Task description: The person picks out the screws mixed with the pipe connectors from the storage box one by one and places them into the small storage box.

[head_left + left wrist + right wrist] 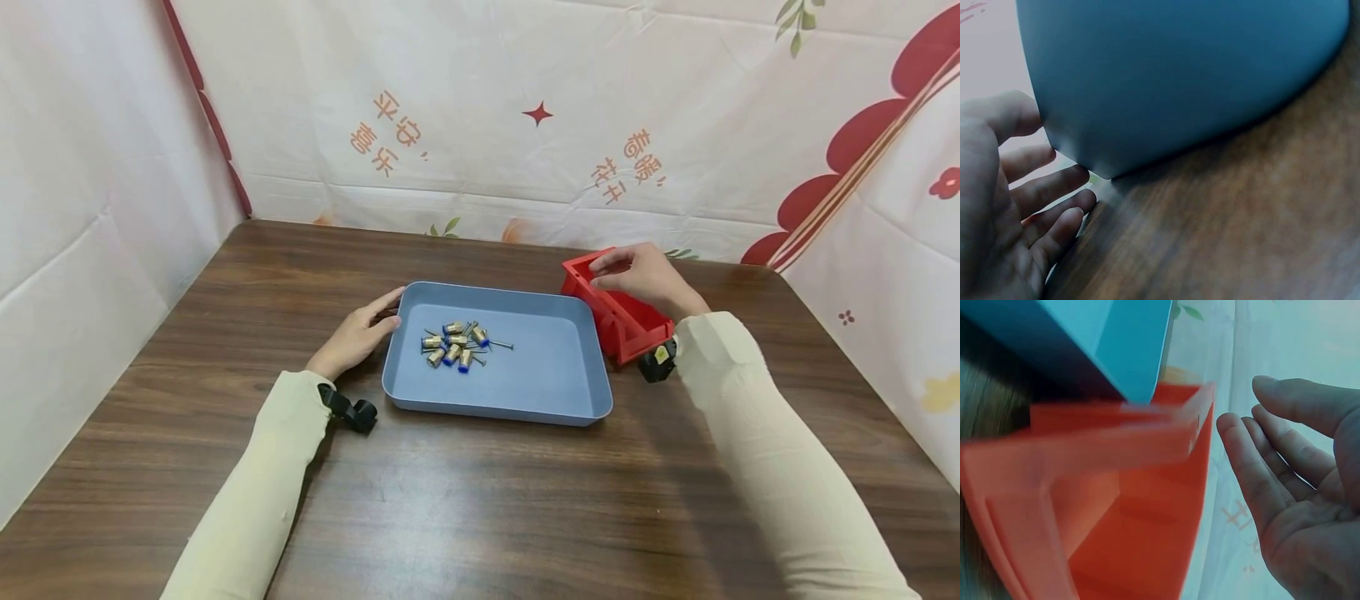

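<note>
My relaxed left hand (358,337) should lightly steady the shallow blue-grey rectangular tray (551,367) while my empty, loose-fingered right hand (647,277) clears the red plastic bin (611,323).

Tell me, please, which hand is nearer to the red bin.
Right: the right hand hangs above the red bin, while the left hand is farther off, at the opposite side of the blue tray.

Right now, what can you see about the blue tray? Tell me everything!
The blue tray is a shallow rectangle with rounded corners, low walls and smooth sides, maybe metal or plastic. It lies flat on the wooden table, with brass-coloured fittings and screws mostly in its left half. The left hand touches its left edge.
</note>
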